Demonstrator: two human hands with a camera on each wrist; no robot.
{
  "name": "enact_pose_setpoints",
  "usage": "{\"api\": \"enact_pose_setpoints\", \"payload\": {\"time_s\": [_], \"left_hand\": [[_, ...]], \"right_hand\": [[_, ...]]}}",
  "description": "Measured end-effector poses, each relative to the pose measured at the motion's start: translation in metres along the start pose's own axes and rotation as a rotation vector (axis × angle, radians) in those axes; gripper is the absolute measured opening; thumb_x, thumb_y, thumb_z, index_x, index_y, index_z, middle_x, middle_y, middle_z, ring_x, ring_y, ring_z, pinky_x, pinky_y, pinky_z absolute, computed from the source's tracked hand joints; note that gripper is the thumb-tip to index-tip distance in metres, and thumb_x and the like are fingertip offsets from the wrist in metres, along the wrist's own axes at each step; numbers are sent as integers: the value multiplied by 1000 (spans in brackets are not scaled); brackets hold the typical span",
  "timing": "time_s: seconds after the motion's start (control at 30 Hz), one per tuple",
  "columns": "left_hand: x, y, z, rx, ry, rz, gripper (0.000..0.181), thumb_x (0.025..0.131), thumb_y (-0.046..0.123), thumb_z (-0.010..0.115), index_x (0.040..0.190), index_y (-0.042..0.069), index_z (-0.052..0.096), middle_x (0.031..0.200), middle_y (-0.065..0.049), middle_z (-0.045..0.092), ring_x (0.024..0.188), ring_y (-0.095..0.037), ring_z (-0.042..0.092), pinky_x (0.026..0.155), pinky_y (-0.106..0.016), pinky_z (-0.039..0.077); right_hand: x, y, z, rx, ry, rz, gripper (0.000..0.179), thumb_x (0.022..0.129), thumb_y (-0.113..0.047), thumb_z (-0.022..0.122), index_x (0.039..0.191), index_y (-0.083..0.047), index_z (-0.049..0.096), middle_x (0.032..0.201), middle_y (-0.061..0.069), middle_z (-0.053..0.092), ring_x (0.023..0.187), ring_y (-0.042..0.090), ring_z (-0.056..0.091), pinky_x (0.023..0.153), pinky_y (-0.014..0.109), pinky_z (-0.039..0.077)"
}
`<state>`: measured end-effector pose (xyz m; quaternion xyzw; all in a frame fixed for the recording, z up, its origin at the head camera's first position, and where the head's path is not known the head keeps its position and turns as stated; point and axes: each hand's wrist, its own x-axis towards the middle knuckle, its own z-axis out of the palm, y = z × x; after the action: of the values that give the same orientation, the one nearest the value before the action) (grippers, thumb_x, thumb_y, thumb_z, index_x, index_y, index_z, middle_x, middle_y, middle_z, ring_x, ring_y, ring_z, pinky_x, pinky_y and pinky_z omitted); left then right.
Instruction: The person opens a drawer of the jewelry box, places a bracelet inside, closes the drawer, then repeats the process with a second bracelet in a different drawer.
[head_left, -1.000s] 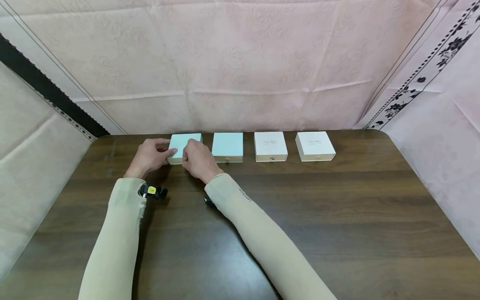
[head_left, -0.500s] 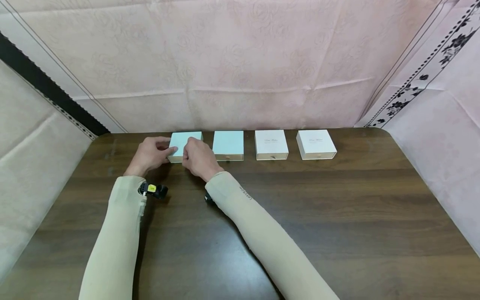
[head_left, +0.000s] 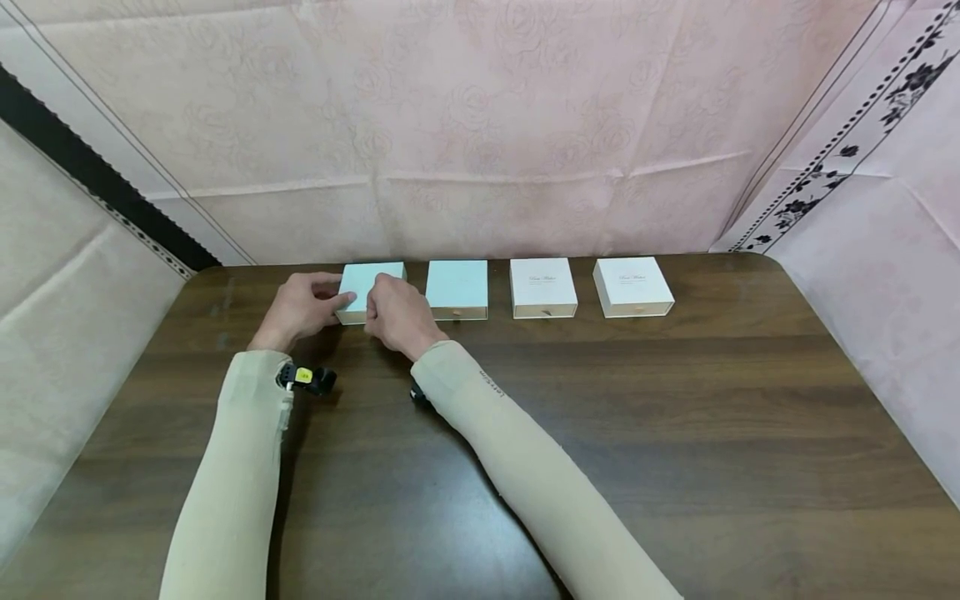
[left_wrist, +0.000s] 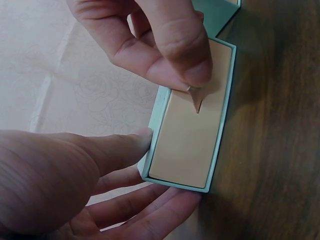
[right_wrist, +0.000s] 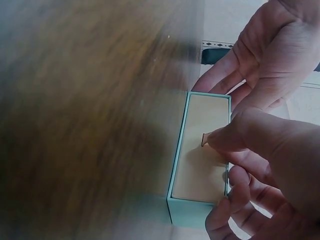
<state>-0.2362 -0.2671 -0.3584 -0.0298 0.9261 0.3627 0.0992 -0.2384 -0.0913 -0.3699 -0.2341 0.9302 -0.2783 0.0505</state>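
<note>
A light turquoise drawer box [head_left: 372, 273] stands leftmost in a row at the table's back edge. My left hand [head_left: 300, 310] grips its left end, thumb on the top and fingers around the side. At the box's front, my right hand [head_left: 401, 315] pinches a small pull tab [left_wrist: 196, 100] between thumb and forefinger. The beige drawer front [left_wrist: 184, 145] sits inside the turquoise sleeve, roughly level with its rim in both wrist views. My right hand covers part of the box in the head view.
Just right of the hands is a second turquoise box [head_left: 457, 283]. Two white boxes with small lettering, one nearer [head_left: 543, 282] and one at the far right [head_left: 632, 281], continue the row. A pale patterned cloth [head_left: 480, 133] hangs behind the brown wooden table [head_left: 600, 433].
The head view has tilted very slightly. Both hands keep the same hold, and the boxes stay in place.
</note>
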Motion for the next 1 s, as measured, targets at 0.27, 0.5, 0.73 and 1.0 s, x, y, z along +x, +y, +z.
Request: {"api": "enact_pose_setpoints", "payload": {"time_s": [0.27, 0.5, 0.73, 1.0], "left_hand": [[-1, 1, -1, 1, -1, -7, 59, 96, 37, 58, 144, 5, 43, 133, -23, 54, 104, -30, 65, 83, -39, 57], [-1, 3, 0, -3, 3, -6, 56, 96, 35, 58, 143, 7, 45, 131, -22, 55, 103, -30, 65, 84, -40, 57], [-2, 4, 1, -4, 2, -12, 57, 96, 36, 58, 144, 7, 44, 132, -22, 54, 103, -30, 65, 84, -39, 57], [-2, 5, 1, -6, 2, -16, 56, 96, 34, 58, 143, 7, 44, 132, -23, 54, 106, -31, 63, 84, -39, 57]], "right_hand": [[-2, 1, -1, -31, -8, -41, 13, 87, -15, 69, 75, -17, 66, 93, -6, 53, 78, 10, 53, 62, 21, 47], [-3, -3, -1, -151, 29, -96, 11, 87, -11, 69, 78, -16, 63, 90, -4, 52, 76, 11, 52, 64, 22, 47], [-1, -1, 1, -183, 59, -98, 17, 88, -12, 66, 72, -18, 63, 90, -5, 52, 80, 10, 50, 63, 22, 46], [0, -1, 1, -184, 42, -101, 16, 87, -15, 69, 72, -19, 65, 93, -6, 53, 86, 10, 49, 68, 22, 47]]}}
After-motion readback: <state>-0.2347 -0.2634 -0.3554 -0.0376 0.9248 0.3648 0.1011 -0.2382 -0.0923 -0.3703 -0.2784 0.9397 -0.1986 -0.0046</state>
